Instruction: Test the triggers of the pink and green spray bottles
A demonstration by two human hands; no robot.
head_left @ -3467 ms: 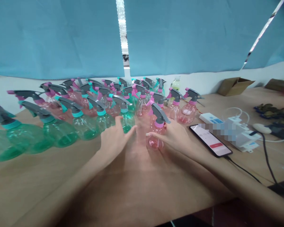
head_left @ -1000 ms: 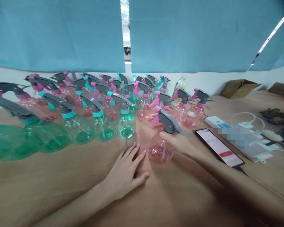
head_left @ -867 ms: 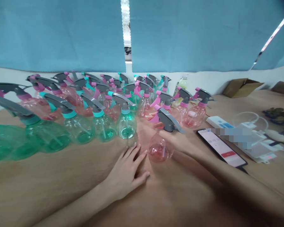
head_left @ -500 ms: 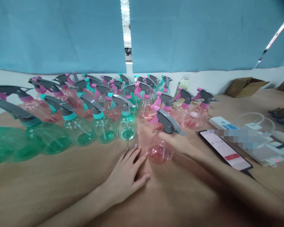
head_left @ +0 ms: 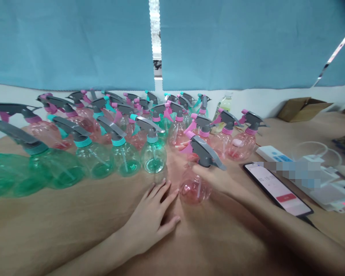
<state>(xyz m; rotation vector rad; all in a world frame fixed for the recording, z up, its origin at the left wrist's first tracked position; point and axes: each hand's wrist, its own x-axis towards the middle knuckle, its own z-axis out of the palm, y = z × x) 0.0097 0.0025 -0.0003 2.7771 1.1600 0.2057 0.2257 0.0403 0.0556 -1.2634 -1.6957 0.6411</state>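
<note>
My left hand (head_left: 153,212) lies flat on the table, fingers spread, its fingertips close to a pink spray bottle. That pink bottle (head_left: 194,189), with a grey and pink trigger head, stands upright near the middle. Around its neck, partly behind the bottle, my right hand (head_left: 211,176) is closed; several of its fingers show beyond the trigger. Just behind my left hand stands a green spray bottle (head_left: 153,159) with a turquoise collar. Other pink bottles, one of them this bottle (head_left: 242,143), stand to the right behind my right hand.
Several green and pink spray bottles fill the table's left and back. On the right lie a phone (head_left: 278,188) with a lit screen, a white power strip (head_left: 273,153) and cables. Behind are a cardboard box (head_left: 301,109), a clear bottle with yellowish contents (head_left: 225,102) and a blue curtain (head_left: 74,42).
The view has shifted slightly, so the phone and box appear a little further right. Both hands and the pink bottle look nearly unchanged.
</note>
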